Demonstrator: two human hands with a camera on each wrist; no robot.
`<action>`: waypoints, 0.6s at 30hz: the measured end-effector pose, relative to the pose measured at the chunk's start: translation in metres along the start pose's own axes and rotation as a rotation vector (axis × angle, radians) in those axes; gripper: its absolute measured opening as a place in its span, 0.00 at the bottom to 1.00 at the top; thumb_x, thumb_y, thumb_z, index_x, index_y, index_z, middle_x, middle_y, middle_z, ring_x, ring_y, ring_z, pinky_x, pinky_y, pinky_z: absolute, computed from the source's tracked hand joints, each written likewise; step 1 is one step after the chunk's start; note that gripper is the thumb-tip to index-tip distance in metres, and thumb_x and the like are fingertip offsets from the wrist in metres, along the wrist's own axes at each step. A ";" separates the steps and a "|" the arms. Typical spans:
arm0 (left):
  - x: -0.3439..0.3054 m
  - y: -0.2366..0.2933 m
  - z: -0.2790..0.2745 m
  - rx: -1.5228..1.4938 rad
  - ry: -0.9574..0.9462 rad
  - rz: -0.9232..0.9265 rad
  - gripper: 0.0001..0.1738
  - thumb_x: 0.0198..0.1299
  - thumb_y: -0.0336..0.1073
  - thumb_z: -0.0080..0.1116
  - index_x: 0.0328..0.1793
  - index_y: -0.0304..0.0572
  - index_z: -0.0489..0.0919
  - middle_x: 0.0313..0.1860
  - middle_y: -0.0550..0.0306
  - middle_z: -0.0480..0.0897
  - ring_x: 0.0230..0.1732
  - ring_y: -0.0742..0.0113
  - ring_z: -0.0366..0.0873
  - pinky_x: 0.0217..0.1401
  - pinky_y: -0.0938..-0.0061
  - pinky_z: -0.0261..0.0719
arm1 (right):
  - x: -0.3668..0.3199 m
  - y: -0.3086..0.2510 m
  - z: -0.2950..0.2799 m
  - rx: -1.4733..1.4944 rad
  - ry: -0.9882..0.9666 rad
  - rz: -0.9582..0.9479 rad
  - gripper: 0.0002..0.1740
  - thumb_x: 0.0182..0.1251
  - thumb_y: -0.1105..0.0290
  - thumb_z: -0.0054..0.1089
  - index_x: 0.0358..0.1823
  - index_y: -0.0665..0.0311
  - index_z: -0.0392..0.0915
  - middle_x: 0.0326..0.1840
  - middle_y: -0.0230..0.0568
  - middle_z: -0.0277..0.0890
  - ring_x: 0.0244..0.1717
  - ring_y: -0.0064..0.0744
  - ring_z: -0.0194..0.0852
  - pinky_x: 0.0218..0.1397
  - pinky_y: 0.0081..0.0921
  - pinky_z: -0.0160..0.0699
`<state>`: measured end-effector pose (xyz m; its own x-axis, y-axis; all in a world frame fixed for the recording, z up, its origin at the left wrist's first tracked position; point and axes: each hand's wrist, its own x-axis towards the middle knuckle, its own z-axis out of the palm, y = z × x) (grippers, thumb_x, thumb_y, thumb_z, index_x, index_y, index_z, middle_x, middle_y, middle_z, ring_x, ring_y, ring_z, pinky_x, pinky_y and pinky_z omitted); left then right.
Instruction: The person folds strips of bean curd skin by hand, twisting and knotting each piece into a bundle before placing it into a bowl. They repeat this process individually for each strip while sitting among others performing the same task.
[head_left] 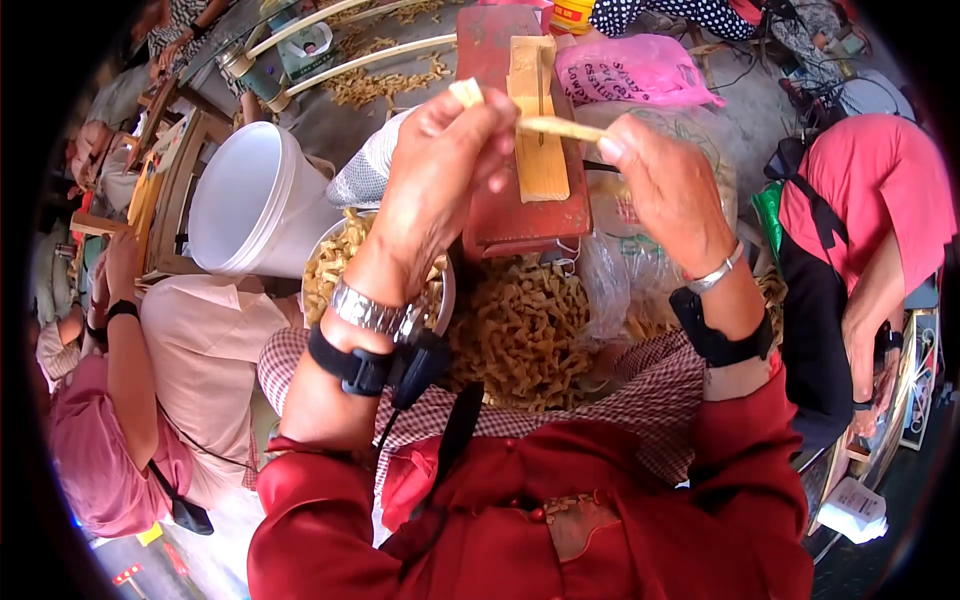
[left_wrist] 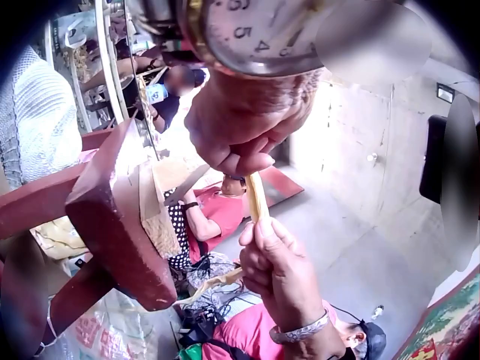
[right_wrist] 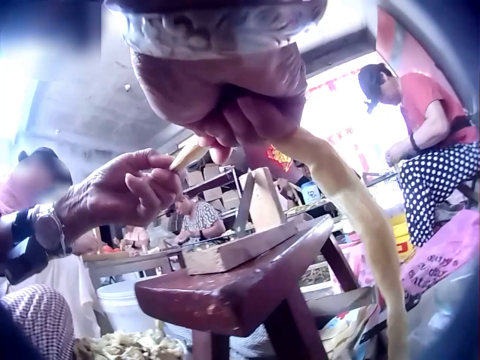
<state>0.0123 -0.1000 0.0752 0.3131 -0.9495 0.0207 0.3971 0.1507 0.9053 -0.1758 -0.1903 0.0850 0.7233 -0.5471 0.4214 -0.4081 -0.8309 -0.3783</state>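
A pale yellow strip stretches between the two hands above a red bench. My left hand pinches one end, and a pale bit pokes out above its fingers. The other end is gripped by my right hand, thumb on top. In the right wrist view a long, wide band hangs down from beneath the right hand. On the bench lies a wooden block with a thin upright blade beside a wooden post. Both hands are raised over this block, apart from each other.
Folded yellowish pieces fill a basin and form a pile below the bench. A white bucket stands left, a pink bag at the back right. Seated people are on both sides; one in pink sits at the right.
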 end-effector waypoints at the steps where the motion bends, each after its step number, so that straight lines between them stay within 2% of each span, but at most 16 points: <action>1: 0.008 0.001 0.001 0.000 -0.021 0.016 0.06 0.63 0.33 0.54 0.39 0.38 0.77 0.24 0.64 0.73 0.18 0.82 0.60 0.21 0.83 0.64 | 0.006 0.005 0.001 -0.021 0.029 -0.010 0.10 0.69 0.62 0.48 0.34 0.61 0.70 0.20 0.49 0.71 0.25 0.53 0.73 0.26 0.44 0.67; 5: 0.031 -0.001 0.002 0.128 0.057 0.014 0.05 0.63 0.33 0.55 0.37 0.40 0.78 0.24 0.64 0.75 0.20 0.81 0.66 0.22 0.83 0.67 | 0.022 0.020 0.011 -0.101 0.093 -0.002 0.09 0.67 0.64 0.49 0.34 0.60 0.71 0.20 0.47 0.73 0.25 0.52 0.74 0.25 0.45 0.68; 8: 0.058 -0.037 -0.018 0.344 0.082 0.049 0.05 0.63 0.33 0.55 0.36 0.41 0.79 0.23 0.65 0.75 0.19 0.81 0.66 0.20 0.83 0.66 | 0.024 0.044 0.042 -0.186 0.021 0.021 0.08 0.66 0.63 0.50 0.34 0.59 0.73 0.21 0.47 0.74 0.25 0.53 0.75 0.25 0.46 0.69; 9: 0.057 -0.043 -0.016 0.442 0.120 0.033 0.06 0.63 0.33 0.55 0.34 0.41 0.79 0.21 0.67 0.74 0.17 0.81 0.65 0.17 0.84 0.64 | 0.021 0.052 0.056 -0.217 -0.014 0.024 0.08 0.66 0.63 0.50 0.35 0.59 0.73 0.21 0.48 0.74 0.25 0.53 0.75 0.25 0.46 0.69; 10: 0.056 -0.049 -0.019 0.822 0.209 0.114 0.07 0.62 0.33 0.55 0.38 0.38 0.79 0.23 0.64 0.78 0.21 0.82 0.68 0.19 0.83 0.67 | 0.014 0.052 0.063 -0.238 -0.072 0.076 0.08 0.65 0.63 0.51 0.36 0.59 0.74 0.21 0.50 0.74 0.26 0.54 0.75 0.26 0.46 0.70; 12: 0.055 -0.055 -0.036 0.824 0.179 0.122 0.09 0.62 0.36 0.56 0.40 0.37 0.79 0.25 0.63 0.80 0.23 0.84 0.68 0.19 0.84 0.67 | -0.003 0.050 0.062 -0.126 0.005 0.060 0.09 0.66 0.63 0.50 0.38 0.59 0.74 0.21 0.52 0.74 0.26 0.54 0.76 0.26 0.46 0.70; 15: 0.013 -0.013 -0.015 0.634 0.079 -0.051 0.12 0.62 0.40 0.59 0.41 0.37 0.78 0.25 0.63 0.81 0.23 0.83 0.69 0.19 0.85 0.65 | -0.023 0.015 0.039 0.081 -0.032 0.277 0.09 0.66 0.63 0.49 0.39 0.61 0.73 0.21 0.52 0.73 0.26 0.54 0.76 0.26 0.46 0.70; 18: -0.028 0.002 -0.009 0.716 0.024 -0.166 0.16 0.61 0.43 0.60 0.41 0.36 0.76 0.24 0.63 0.79 0.23 0.83 0.69 0.18 0.86 0.63 | -0.051 -0.017 0.037 0.263 0.082 0.065 0.05 0.65 0.68 0.52 0.37 0.60 0.74 0.21 0.46 0.73 0.23 0.47 0.75 0.25 0.40 0.71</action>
<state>0.0117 -0.0711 0.0725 0.3197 -0.9368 -0.1423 -0.2175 -0.2187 0.9512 -0.1854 -0.1442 0.0396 0.6484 -0.6138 0.4503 -0.2859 -0.7446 -0.6032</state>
